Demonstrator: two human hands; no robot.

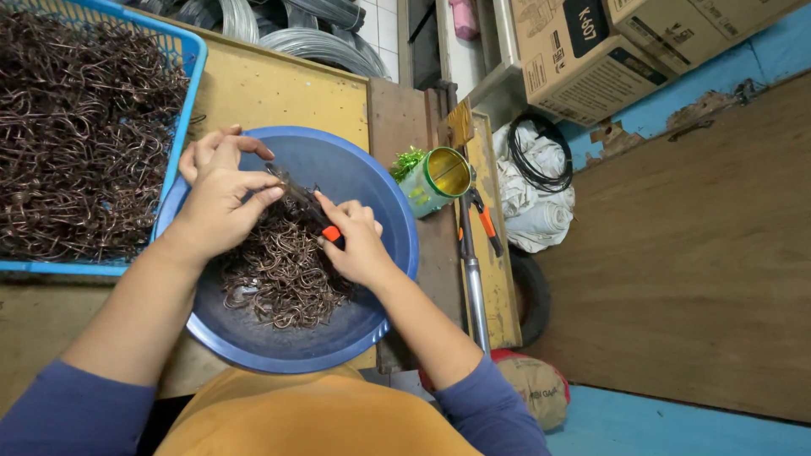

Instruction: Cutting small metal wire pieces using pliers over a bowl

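Over the round blue basin [384, 215] both hands were busy. The left hand [221, 196] was closed in a pinch, thumb and forefinger nipping one end of a thin dark wire piece [291, 187] held above the basin's middle. The right hand [355, 241] was wrapped tight around a small tool with an orange-tipped handle [331, 232], its dark nose meeting that same wire piece just beside the left fingertips. What kind of tool it was, I could not make out; the fist hid most of it.

Beneath the hands lay a tangled heap of brown wire hooks [283, 279], spread over the basin floor toward its near rim. The basin itself sat at the near edge of a yellow tabletop [270, 89], overhanging toward the person's lap.

At the tabletop's left side stood a blue plastic crate [187, 52], its wall touching the basin's rim, filled with a far larger mass of the same brown hooks [80, 127]. At the far edge, coils of grey steel wire [325, 42] lay stacked.

To the right of the basin, on a narrow wooden plank, a green tin can [431, 181] lay tipped on its side, gold interior showing. Just beyond it rested orange-handled pliers [486, 221], near a long metal bar [475, 287]. Further right, on the floor, sat a black cable loop on white cloth [541, 181], with cardboard boxes [583, 59] behind it.
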